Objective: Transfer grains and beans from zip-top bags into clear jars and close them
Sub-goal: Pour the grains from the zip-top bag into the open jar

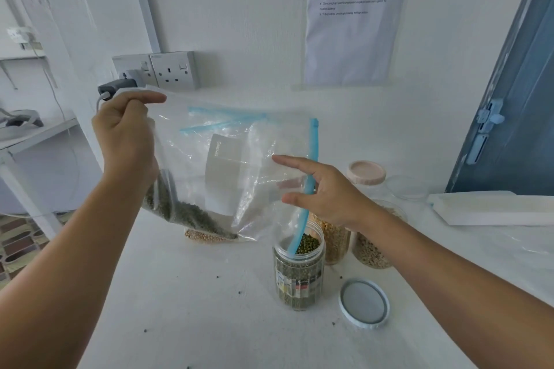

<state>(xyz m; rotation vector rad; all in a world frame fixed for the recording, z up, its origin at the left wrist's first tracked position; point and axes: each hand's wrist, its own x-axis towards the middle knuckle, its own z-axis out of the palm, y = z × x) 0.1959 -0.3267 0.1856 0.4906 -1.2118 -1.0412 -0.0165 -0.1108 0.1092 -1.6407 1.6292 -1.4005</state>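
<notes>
White table (209, 308) with three filled jars (299, 275), loose lid (364, 304), pale bean bag (204, 237), scattered beans.

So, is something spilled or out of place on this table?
Yes. A few dark beans lie scattered on the white table around the open jar of green beans, probably spilled during pouring. The jar's lid lies beside it, still off.

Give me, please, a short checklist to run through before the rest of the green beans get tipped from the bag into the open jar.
1. Bag mouth inside the jar: ok, its blue zip edge dips in.
2. Left hand grips the bag's raised end: ok.
3. Right hand steadies the bag: ok, fingers straight against it.
4. Room in the jar: not ok, nearly full.
5. Lid close by: ok.
</notes>
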